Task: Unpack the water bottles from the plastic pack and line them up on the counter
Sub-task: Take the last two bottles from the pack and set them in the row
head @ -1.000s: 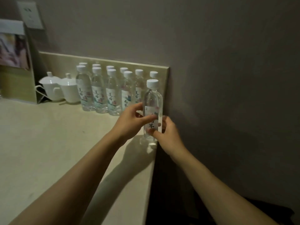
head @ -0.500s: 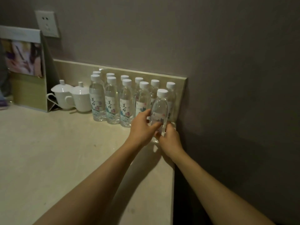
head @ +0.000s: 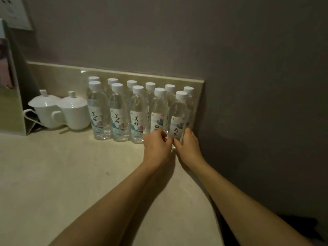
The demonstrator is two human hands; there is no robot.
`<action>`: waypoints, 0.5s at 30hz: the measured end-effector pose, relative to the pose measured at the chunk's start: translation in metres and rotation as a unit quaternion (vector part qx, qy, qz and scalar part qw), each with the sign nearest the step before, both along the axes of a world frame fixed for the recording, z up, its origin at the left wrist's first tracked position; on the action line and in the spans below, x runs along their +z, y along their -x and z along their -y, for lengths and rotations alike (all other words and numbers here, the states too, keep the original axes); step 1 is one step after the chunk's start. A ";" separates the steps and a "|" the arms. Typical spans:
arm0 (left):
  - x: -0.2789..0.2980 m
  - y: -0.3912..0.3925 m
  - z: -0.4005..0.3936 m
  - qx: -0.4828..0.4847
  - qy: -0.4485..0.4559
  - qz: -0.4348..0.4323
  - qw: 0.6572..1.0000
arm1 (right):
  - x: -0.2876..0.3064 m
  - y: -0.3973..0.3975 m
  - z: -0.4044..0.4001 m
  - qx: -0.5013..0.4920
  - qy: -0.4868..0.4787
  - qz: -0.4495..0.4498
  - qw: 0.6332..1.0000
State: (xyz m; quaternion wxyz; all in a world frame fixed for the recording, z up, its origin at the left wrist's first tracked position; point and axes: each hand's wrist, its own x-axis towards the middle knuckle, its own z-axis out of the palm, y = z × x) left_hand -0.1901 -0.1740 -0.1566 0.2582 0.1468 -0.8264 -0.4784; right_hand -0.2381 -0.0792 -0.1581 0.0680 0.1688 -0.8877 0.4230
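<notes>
Counter [head: 53, 174]: end bottle [head: 178, 116] upright between left hand [head: 156, 148], right hand [head: 189, 148].

A pale beige counter [head: 53, 174] carries everything, with a low backsplash strip [head: 53, 75] of the same tone along its far edge. Against that strip, at its right end, stand the water bottles [head: 136, 110] — clear, white-capped, upright, in two rows, six behind and five in front, packed side by side. The front row's rightmost bottle [head: 178, 116] stands at the counter's right edge. Just left of the bottles sit two white lidded cups [head: 74, 112] — handles turned left, touching each other. Left of the cups, a folded display stand [head: 12, 110] rests on the counter.
</notes>
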 end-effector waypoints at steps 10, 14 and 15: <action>-0.013 0.000 0.011 -0.060 0.044 -0.003 0.997 | 0.001 -0.008 0.022 -0.087 -0.053 0.017 0.995; -0.008 0.002 0.013 -0.065 0.052 0.014 0.996 | 0.002 -0.005 0.024 -0.092 -0.092 0.022 0.991; -0.007 0.003 0.014 -0.065 0.054 0.016 0.996 | 0.002 -0.004 0.024 -0.091 -0.100 0.019 0.991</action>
